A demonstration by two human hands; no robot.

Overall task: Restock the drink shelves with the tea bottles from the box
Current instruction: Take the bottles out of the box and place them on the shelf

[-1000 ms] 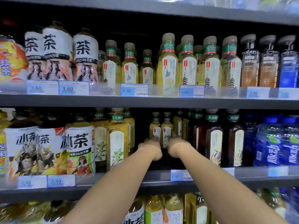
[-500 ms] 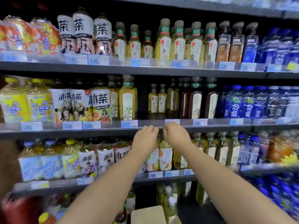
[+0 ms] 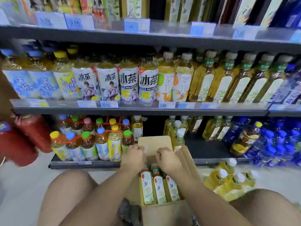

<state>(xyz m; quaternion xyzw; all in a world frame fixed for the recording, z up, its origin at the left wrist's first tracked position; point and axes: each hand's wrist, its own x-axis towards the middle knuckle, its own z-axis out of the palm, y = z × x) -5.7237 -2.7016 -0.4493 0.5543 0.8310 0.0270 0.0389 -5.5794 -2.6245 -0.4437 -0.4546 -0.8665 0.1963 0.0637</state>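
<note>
a brown cardboard box (image 3: 187, 158), matt and uncoated, holds clear plastic tea bottles (image 3: 147, 188) with smooth, faintly glossy labels; the shelf edges (image 3: 146, 111) are dark grey painted metal with a dull finish, fronted by clear plastic strips (image 3: 236, 105) carrying paper price tags (image 3: 166, 105); coloured plastic caps (image 3: 101, 130) top the bottom-shelf bottles; a pack of yellow bottles (image 3: 228, 181) looks wrapped in shiny film; the floor (image 3: 24, 185) is pale and smooth

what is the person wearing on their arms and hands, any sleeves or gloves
Nothing that shows. The left hand and right hand are bare: no gloves, rings or watch visible. The left forearm and right forearm are bare too, with no sleeve edge in view.
</note>
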